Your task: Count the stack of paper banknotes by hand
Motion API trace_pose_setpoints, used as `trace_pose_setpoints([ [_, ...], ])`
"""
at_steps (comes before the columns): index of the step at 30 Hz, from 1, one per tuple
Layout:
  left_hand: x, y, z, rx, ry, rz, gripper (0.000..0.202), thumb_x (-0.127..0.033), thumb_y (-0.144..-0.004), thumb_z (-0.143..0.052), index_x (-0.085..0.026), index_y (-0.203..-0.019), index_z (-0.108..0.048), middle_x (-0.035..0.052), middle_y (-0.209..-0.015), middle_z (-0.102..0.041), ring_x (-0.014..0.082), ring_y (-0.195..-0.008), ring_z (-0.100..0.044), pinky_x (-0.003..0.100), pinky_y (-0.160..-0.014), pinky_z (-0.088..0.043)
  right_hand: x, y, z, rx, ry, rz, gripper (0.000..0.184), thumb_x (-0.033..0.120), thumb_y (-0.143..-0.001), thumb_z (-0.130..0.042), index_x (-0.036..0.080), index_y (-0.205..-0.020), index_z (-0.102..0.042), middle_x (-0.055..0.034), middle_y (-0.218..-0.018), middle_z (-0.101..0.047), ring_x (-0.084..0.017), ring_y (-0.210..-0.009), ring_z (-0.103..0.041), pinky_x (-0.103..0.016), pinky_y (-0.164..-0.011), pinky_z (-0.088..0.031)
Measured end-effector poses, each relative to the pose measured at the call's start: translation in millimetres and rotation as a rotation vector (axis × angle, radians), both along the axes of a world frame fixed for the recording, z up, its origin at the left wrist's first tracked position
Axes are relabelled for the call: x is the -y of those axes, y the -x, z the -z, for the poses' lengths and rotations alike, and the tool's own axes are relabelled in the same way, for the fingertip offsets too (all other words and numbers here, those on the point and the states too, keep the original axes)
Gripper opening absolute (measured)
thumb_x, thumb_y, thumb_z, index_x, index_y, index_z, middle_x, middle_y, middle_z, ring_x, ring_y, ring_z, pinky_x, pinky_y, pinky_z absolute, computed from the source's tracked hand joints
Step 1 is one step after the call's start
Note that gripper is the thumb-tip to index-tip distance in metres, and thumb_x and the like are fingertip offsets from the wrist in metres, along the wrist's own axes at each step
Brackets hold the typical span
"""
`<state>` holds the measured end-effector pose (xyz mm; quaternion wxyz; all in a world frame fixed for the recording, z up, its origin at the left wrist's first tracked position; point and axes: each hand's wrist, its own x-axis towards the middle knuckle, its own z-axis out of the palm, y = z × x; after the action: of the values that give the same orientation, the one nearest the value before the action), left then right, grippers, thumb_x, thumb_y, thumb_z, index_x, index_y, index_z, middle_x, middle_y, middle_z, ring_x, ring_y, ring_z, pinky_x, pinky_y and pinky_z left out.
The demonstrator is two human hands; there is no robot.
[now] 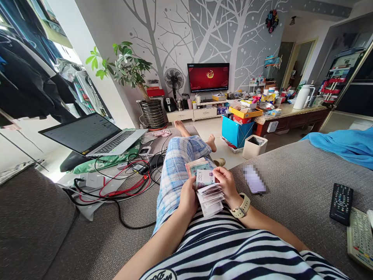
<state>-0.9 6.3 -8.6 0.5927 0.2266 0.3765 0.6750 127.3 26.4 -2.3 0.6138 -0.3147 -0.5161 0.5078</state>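
My left hand is closed on a bundle of banknotes, held low over my lap. Pinkish and teal notes show at the back of the bundle. In front of them is a pale note with purple and teal print, its right edge pinched between the thumb and fingers of my right hand. Below hang several whitish slips with purplish marks, fanned out and overlapping. Whether these are notes too, I cannot tell. A pale watch is strapped on my right wrist.
The grey sofa carries a blurred-out phone-like object, a black remote and a blue cloth. To the left are an open laptop and tangled cables. A bin stands beyond, near a loaded table.
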Motion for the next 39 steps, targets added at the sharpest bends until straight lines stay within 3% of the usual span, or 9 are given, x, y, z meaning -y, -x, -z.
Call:
trace_pose_setpoints([
  [12, -1.0, 0.7, 4.4, -0.017, -0.041, 0.056, 0.035, -0.034, -0.07, -0.067, -0.011, -0.096, -0.068, 0.0081, -0.088, -0.074, 0.0245, -0.083, -0.069, 0.036, -0.078, -0.052, -2.8, 1.6, 4.7, -0.048, -0.009, -0.062, 0.028, 0.044, -0.084, -0.059, 0.018, -0.072, -0.059, 0.0044, -0.046, -0.05, -0.01, -0.044, -0.041, -0.024, -0.048, -0.03],
  [16, 1.4, 0.6, 0.3, -0.03, -0.034, 0.041, 0.034, -0.03, -0.068, -0.07, -0.013, -0.096, -0.068, 0.0075, -0.089, -0.074, 0.024, -0.084, -0.068, 0.036, -0.081, -0.051, -6.3, 1.4, 6.7, -0.047, -0.014, -0.02, 0.028, 0.043, -0.082, -0.063, 0.019, -0.068, -0.055, 0.0065, -0.045, -0.045, -0.01, -0.044, -0.041, -0.025, -0.05, -0.032],
  [25, 4.7, -0.2, -3.8, -0.05, -0.007, 0.048, 0.033, -0.024, -0.059, -0.077, -0.015, -0.09, -0.07, 0.0063, -0.081, -0.074, 0.021, -0.073, -0.068, 0.035, -0.076, -0.05, -12.5, 1.6, 8.8, -0.073, 0.075, 0.085, 0.029, 0.044, -0.073, -0.069, 0.02, -0.075, -0.052, 0.0071, -0.055, -0.044, -0.01, -0.049, -0.037, -0.024, -0.047, -0.028],
  [30, 4.8, 0.6, -3.5, -0.063, 0.004, 0.053, 0.03, -0.023, -0.059, -0.077, -0.015, -0.086, -0.069, 0.0052, -0.077, -0.073, 0.0193, -0.069, -0.067, 0.033, -0.075, -0.05, -13.6, 2.4, 10.2, -0.003, 0.073, 0.087, 0.031, 0.046, -0.072, -0.067, 0.019, -0.064, -0.052, 0.0063, -0.053, -0.04, -0.01, -0.049, -0.033, -0.024, -0.047, -0.026],
  [39, -4.4, 1.0, 6.7, 0.004, -0.06, 0.052, 0.033, -0.034, -0.072, -0.066, -0.012, -0.097, -0.07, 0.0082, -0.091, -0.074, 0.0231, -0.086, -0.068, 0.036, -0.083, -0.051, -10.8, -0.1, 12.2, 0.055, -0.024, 0.087, 0.032, 0.046, -0.08, -0.062, 0.02, -0.065, -0.051, 0.0047, -0.056, -0.041, -0.011, -0.053, -0.034, -0.025, -0.05, -0.029],
])
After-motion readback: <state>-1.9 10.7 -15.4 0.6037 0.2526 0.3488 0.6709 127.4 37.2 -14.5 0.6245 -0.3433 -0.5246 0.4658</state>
